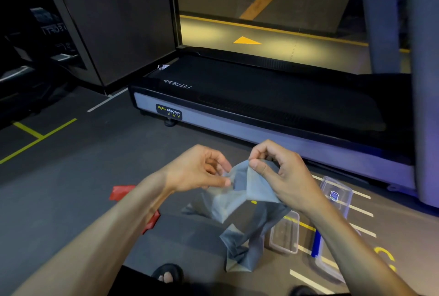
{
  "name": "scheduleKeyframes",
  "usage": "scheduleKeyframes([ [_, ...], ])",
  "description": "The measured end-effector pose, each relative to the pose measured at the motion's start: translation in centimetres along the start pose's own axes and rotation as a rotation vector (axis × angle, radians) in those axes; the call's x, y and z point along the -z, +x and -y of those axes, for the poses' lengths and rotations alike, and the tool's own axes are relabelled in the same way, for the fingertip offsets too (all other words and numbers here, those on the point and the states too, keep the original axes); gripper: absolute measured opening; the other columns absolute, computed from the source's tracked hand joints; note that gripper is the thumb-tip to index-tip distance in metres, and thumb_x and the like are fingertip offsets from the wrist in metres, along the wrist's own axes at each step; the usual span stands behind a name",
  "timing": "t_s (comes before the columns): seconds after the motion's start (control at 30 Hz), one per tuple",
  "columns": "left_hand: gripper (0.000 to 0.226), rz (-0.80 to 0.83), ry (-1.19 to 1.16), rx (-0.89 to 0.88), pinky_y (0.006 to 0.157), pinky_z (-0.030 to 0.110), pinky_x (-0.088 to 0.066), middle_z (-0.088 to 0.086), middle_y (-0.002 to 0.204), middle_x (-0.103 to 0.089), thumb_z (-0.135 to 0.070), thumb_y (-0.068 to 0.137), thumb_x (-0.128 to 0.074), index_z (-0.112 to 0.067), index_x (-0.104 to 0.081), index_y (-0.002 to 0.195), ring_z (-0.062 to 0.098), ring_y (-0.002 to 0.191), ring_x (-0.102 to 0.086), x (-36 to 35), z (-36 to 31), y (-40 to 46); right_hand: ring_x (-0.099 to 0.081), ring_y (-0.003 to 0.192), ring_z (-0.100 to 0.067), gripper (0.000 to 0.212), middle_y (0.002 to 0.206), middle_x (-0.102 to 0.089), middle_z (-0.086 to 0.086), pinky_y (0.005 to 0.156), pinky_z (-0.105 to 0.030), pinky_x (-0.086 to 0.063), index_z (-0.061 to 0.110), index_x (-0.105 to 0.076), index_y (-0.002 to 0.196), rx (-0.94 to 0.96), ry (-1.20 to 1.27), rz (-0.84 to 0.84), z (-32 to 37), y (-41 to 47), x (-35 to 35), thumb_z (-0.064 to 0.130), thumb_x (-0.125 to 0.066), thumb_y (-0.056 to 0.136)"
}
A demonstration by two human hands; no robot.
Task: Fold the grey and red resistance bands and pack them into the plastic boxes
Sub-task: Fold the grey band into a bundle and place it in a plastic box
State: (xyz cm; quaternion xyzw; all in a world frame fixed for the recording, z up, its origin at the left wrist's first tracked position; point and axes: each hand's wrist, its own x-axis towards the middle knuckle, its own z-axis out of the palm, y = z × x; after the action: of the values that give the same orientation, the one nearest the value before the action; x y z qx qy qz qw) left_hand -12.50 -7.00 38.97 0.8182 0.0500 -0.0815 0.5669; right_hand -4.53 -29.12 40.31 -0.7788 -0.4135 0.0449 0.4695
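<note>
Thin, creased grey resistance band [247,191] pinched by left hand [202,169] and right hand [282,174], clear rectangular plastic box [285,234] on floor [71,188].

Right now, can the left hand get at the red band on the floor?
Probably not yet. The left hand is pinching the grey band together with the right hand. The red band lies on the floor beneath the left forearm with nothing covering it, so once that hand lets go, the way looks free.
</note>
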Motion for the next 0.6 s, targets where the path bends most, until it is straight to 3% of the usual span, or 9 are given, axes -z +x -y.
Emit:
scheduleKeyframes([
  [0.13,0.007,-0.017,0.008,0.001,0.059,0.024,-0.052,0.006,0.084,-0.068,-0.012,0.094,-0.072,-0.007,-0.073,0.098,0.008,0.069,-0.061,-0.04,-0.20,0.01,-0.059,0.081,-0.010,0.014,0.085,-0.062,0.009,0.071,-0.014,-0.041,0.024,-0.062,0.092,0.000,0.000,0.012,-0.03,0.01,-0.04,0.012,-0.068,0.096],
  [0.27,0.015,0.016,0.036,0.003,0.061,0.027,-0.059,0.008,0.090,-0.072,-0.006,0.102,-0.058,-0.006,-0.073,0.103,0.006,0.073,-0.067,-0.08,-0.36,-0.17,-0.059,0.079,-0.010,0.013,0.085,-0.062,0.007,0.069,-0.013,-0.041,0.023,-0.063,0.092,0.004,0.002,0.006,0.00,0.03,-0.02,0.012,-0.068,0.096],
  [0.43,0.015,0.006,0.124,-0.021,0.069,0.040,-0.063,0.013,0.096,-0.070,-0.006,0.096,-0.063,-0.016,-0.074,0.099,0.011,0.077,-0.065,-0.04,-0.13,-0.12,-0.059,0.080,-0.013,0.012,0.085,-0.062,0.005,0.071,-0.017,-0.043,0.022,-0.063,0.093,0.014,0.007,0.006,-0.13,0.02,-0.07,0.011,-0.068,0.096],
  [0.6,0.009,0.002,0.099,-0.014,0.057,0.026,-0.052,-0.002,0.082,-0.069,-0.011,0.089,-0.076,-0.019,-0.075,0.094,0.010,0.068,-0.059,-0.22,0.25,0.22,-0.058,0.081,-0.013,0.012,0.086,-0.062,0.005,0.072,-0.018,-0.043,0.021,-0.063,0.093,0.025,0.003,0.012,-0.19,-0.04,-0.10,0.011,-0.068,0.096],
])
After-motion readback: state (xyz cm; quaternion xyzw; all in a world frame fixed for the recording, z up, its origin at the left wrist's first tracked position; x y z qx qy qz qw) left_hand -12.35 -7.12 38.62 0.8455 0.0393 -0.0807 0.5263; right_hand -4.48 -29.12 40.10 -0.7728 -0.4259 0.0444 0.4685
